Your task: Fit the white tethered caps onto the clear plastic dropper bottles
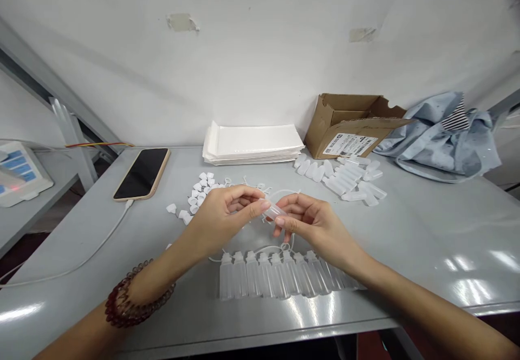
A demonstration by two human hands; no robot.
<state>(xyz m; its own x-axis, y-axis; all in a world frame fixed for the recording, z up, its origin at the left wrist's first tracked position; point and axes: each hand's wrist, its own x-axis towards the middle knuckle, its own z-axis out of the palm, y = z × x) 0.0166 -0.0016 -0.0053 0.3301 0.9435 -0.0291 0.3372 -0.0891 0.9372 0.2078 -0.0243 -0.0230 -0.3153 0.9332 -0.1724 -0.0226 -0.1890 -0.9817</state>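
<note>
Head: bottle [275, 211] is pinched near both ends by left hand [232, 209] and right hand [316, 220], over table [422, 230] middle, farther from front edge than bottle row [277, 276]. Light, aligned grip advised; soft plastic probably dents.

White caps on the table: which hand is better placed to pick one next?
Probably the left hand: it is nearer the white caps, while the right hand is farther across. Both fingertips hold one translucent bottle.
</note>
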